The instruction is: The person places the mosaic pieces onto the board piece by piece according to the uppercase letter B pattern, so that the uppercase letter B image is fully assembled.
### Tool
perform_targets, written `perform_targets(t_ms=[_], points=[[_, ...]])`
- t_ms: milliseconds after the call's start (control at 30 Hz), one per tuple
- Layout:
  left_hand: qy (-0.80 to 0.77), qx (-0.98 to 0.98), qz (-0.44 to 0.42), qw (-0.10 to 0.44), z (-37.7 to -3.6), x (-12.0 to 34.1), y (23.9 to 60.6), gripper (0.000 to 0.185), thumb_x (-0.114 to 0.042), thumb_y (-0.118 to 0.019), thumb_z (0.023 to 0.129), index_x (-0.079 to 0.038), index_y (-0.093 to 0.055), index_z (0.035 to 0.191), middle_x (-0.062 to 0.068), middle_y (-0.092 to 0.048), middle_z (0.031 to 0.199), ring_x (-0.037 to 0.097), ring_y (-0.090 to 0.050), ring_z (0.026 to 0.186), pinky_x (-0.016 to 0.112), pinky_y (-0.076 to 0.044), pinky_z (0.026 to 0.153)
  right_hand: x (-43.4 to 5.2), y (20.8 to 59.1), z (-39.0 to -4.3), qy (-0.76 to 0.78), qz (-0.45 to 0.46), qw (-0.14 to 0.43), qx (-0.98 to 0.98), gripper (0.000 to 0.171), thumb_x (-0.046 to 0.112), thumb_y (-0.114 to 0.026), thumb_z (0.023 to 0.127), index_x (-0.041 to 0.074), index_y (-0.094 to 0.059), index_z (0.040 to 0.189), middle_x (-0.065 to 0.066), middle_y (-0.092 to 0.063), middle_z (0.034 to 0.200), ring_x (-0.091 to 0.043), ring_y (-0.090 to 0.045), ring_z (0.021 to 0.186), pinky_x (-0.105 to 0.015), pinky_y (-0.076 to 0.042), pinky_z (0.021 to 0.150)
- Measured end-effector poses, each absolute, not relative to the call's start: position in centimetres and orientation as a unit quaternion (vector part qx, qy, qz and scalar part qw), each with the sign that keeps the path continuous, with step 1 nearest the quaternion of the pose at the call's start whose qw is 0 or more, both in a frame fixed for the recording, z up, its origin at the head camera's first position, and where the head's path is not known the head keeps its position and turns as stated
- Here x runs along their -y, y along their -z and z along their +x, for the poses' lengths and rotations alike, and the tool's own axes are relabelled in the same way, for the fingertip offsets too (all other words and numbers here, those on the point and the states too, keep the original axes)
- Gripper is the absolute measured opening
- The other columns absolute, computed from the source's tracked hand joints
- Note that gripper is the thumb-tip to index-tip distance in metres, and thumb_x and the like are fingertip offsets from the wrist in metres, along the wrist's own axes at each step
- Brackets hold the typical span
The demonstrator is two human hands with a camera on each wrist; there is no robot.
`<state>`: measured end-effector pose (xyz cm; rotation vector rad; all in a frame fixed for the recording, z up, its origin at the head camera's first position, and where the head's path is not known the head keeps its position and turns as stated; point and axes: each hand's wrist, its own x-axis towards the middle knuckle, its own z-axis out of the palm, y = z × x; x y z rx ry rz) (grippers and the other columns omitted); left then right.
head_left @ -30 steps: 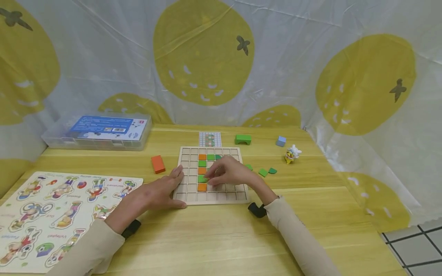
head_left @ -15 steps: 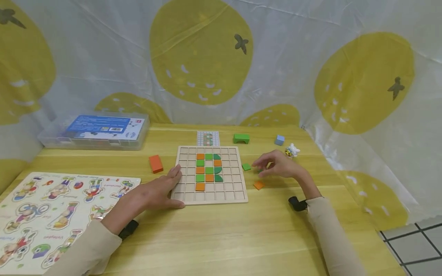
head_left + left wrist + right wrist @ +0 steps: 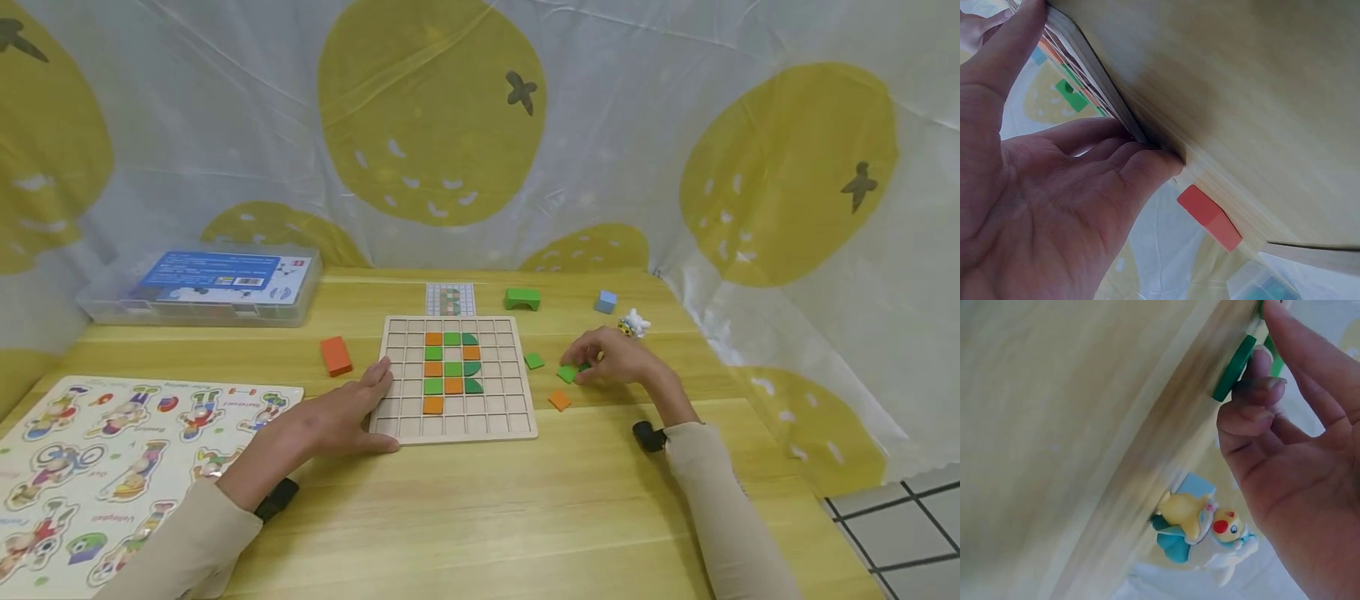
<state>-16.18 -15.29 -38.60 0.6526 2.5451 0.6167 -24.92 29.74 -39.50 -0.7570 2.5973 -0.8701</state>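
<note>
A wooden grid board (image 3: 495,412) lies mid-table with orange, light green and dark green tiles in several of its cells. My left hand (image 3: 341,417) rests against its left side, thumb at the near corner and fingers spread along the edge. Right of the board, my right hand (image 3: 611,357) pinches a light green square tile (image 3: 567,374) low at the tabletop, between thumb and index finger. A dark green rounded tile (image 3: 1234,370) is beside the other, curled fingers in the right wrist view. A green tile (image 3: 534,361) and an orange tile (image 3: 559,401) lie loose nearby.
Behind the board is a printed pattern card (image 3: 451,298). A green arch block (image 3: 522,299), blue cube (image 3: 606,301) and small toy figure (image 3: 633,324) stand at the back right. Leftward are a red block (image 3: 336,356), picture puzzle board (image 3: 135,446) and clear plastic box (image 3: 202,287).
My right hand has left the board, moved right to the loose tiles and closed on a light green one. An orange tile now shows in the third row. The left hand stays put.
</note>
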Motion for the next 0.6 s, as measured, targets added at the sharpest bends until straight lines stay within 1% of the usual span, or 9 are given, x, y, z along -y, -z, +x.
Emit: perform_targets(t_ms=[133, 333, 433, 600], points=[[-0.224, -0.92, 0.24, 0.215, -16.2, 15.2, 38.5, 0.11, -0.044, -0.084, 0.095, 0.012, -0.021, 0.166, 0.029, -0.005, 0.178, 0.05, -0.019, 0.162, 0.063, -0.027, 0.127, -29.4, 39.2, -24.7, 0.303, -0.258, 0.152, -0.905, 0.018, -0.001, -0.086, 0.089, 0.003, -0.08, 0.105, -0.008, -0.072, 0.093, -0.021, -0.058, 0.082, -0.03, -0.05, 0.072], [-0.226, -0.919, 0.246, 0.211, -16.0, 15.4, 38.4, 0.11, -0.043, -0.084, 0.095, 0.014, -0.022, 0.165, 0.031, -0.006, 0.177, 0.051, -0.02, 0.161, 0.063, -0.027, 0.127, -29.0, 38.9, -24.5, 0.283, -0.242, 0.157, -0.915, 0.02, 0.004, -0.092, 0.084, 0.004, -0.077, 0.097, -0.006, -0.07, 0.088, -0.018, -0.058, 0.076, -0.029, -0.051, 0.069], [-0.226, -0.919, 0.244, 0.211, -16.0, 15.4, 38.5, 0.109, -0.042, -0.084, 0.095, 0.014, -0.022, 0.165, 0.03, -0.006, 0.177, 0.051, -0.021, 0.161, 0.064, -0.027, 0.127, -28.7, 38.7, -24.3, 0.281, -0.244, 0.149, -0.916, 0.016, 0.003, -0.091, 0.085, 0.004, -0.076, 0.093, -0.005, -0.072, 0.087, -0.017, -0.061, 0.077, -0.029, -0.053, 0.071], [-0.224, -0.92, 0.24, 0.214, -16.0, 15.3, 38.5, 0.109, -0.042, -0.084, 0.095, 0.013, -0.022, 0.165, 0.029, -0.007, 0.177, 0.051, -0.021, 0.161, 0.064, -0.027, 0.127, -28.2, 38.3, -24.2, 0.326, -0.25, 0.148, -0.9, 0.006, 0.002, -0.085, 0.092, 0.002, -0.079, 0.09, -0.006, -0.076, 0.084, -0.019, -0.068, 0.076, -0.029, -0.056, 0.069]])
